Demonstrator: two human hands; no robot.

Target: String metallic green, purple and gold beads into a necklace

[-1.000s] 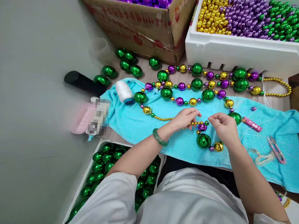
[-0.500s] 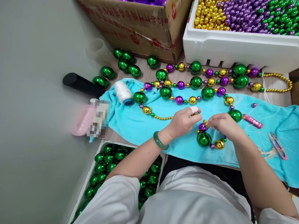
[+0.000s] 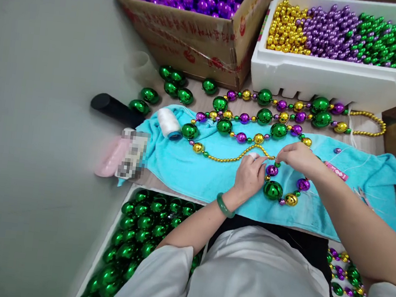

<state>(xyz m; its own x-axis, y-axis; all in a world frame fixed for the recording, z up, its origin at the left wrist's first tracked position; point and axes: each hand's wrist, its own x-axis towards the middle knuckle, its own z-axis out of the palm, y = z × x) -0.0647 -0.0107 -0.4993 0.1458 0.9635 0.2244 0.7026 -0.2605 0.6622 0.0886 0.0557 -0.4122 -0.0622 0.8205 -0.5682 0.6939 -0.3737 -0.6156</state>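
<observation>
A beaded necklace of green, purple and gold beads lies partly on a turquoise towel (image 3: 194, 177), its small gold bead strand (image 3: 223, 160) arching up to my fingers. My left hand (image 3: 249, 176), with white tape on a finger and a green bangle at the wrist, pinches the strand's end. Just right of it, my right hand (image 3: 297, 159) is closed in a pinch at the same join, above a small green bead. Below hangs a curve of beads with a large green bead (image 3: 272, 190) and a gold bead (image 3: 291, 199). Thread between the fingertips is too fine to make out.
A white thread spool (image 3: 168, 122), a pink label (image 3: 335, 171) and scissors (image 3: 363, 196) lie on the towel. Behind stand a cardboard box (image 3: 182, 37) of purple beads and a white foam box (image 3: 334, 80) of small beads. Large green beads (image 3: 145, 222) fill a tray at lower left.
My hands have come together at the strand's end, the left moving right and lower. The gold strand now arches up. A purple bead shows on the loop's right side. The view has shifted slightly.
</observation>
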